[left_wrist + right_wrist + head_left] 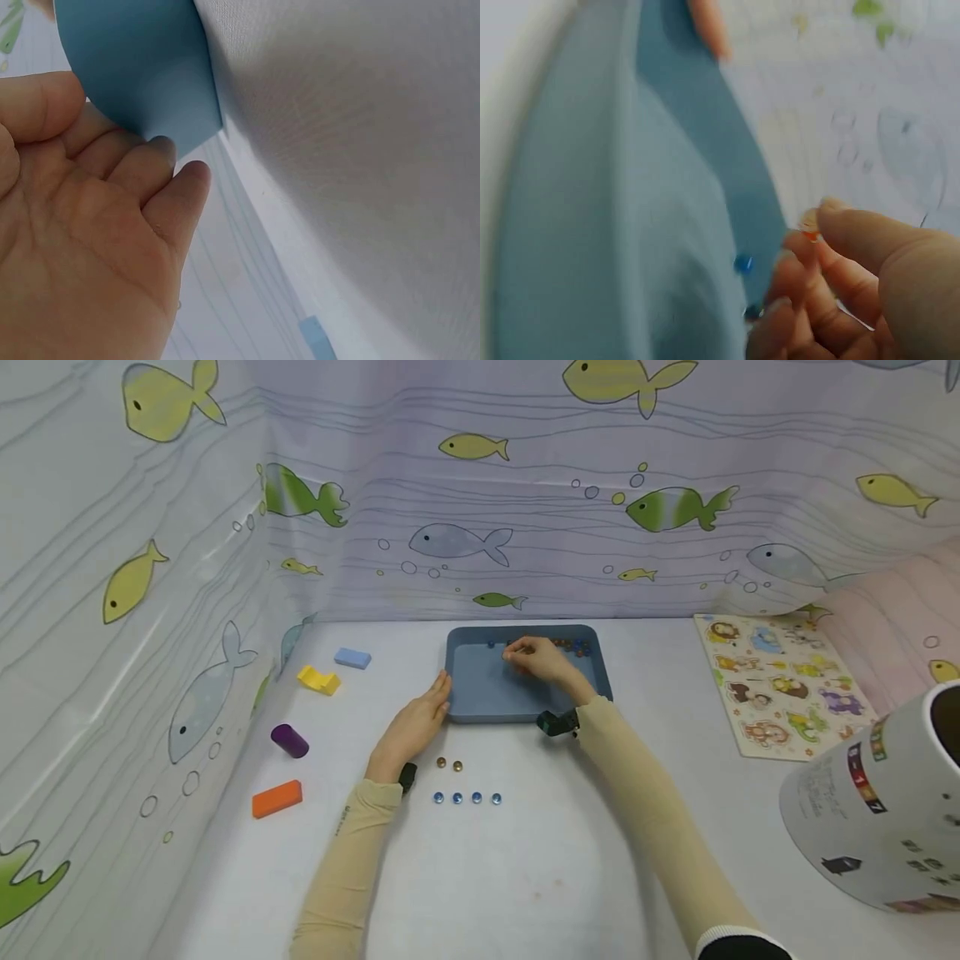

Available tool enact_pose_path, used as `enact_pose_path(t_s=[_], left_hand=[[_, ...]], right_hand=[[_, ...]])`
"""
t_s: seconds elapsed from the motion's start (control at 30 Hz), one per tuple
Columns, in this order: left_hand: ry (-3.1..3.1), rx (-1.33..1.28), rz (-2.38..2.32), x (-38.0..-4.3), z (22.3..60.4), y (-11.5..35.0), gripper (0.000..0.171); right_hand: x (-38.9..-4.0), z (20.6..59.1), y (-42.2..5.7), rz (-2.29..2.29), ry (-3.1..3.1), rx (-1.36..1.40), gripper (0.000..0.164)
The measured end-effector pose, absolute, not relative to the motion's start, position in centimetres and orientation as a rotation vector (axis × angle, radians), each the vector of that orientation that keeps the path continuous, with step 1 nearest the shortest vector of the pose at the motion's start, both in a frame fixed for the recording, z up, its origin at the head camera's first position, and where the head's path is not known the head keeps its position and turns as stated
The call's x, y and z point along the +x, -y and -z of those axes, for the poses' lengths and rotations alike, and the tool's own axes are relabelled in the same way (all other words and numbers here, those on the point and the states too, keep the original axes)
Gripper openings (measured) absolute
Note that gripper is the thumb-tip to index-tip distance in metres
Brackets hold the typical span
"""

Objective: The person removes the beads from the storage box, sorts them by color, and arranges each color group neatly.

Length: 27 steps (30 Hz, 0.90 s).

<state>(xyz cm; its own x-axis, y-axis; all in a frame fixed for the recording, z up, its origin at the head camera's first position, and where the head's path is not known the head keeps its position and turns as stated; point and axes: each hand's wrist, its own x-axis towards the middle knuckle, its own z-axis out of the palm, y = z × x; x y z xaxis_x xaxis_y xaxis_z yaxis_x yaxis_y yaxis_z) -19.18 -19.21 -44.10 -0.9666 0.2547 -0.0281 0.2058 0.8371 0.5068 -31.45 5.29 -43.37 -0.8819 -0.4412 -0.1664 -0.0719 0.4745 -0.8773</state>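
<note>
A blue-grey tray [480, 693] lies on the white table. My left hand [411, 731] rests along its left side, fingers mostly straight, fingertips at the wall in the left wrist view. Over the tray's inside, my right hand [543, 660] pinches a small orange glass bead [809, 225] between thumb and fingertip. A blue bead [743, 264] and a darker bead [753, 312] lie in the tray close to these fingers. More amber and blue beads [577, 647] are gathered at its back right. In front of the tray sit two amber beads [457, 766] and a row of several blue beads [457, 797].
Left of the tray are a light blue block [352, 658], a yellow block [318, 680], a purple cylinder [289, 741] and an orange block [277, 799]. To the right lie an animal picture board [787, 685] and a large white cylinder [862, 810]. A fish-print curtain [480, 493] hangs behind.
</note>
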Motion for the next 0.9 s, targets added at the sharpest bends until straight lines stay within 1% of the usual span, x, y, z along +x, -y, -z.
enact_pose_path(t_s=[0.13,0.37,0.57,0.7,0.9], left_hand=[[-2.929,0.353,-0.788,-19.2,43.9,19.4,0.052],[-2.919,0.378,-0.811,-19.3,44.0,19.2,0.052],[-2.926,0.364,-0.826,-19.2,44.1,18.9,0.053],[-2.926,0.372,-0.828,-19.2,44.1,18.9,0.053],[-2.925,0.372,-0.833,-19.1,44.0,18.9,0.052]], right_hand=[[-29.7,42.6,-5.1,1.377,-2.249,-0.554,0.03],[-27.2,42.3,-4.3,1.411,-2.085,-0.658,0.031],[-24.8,42.2,-3.7,1.318,-1.889,-0.858,0.032],[-23.5,42.9,-3.3,1.218,-1.782,-0.911,0.029],[-22.5,45.2,-2.8,1.117,-1.792,-0.947,0.019]])
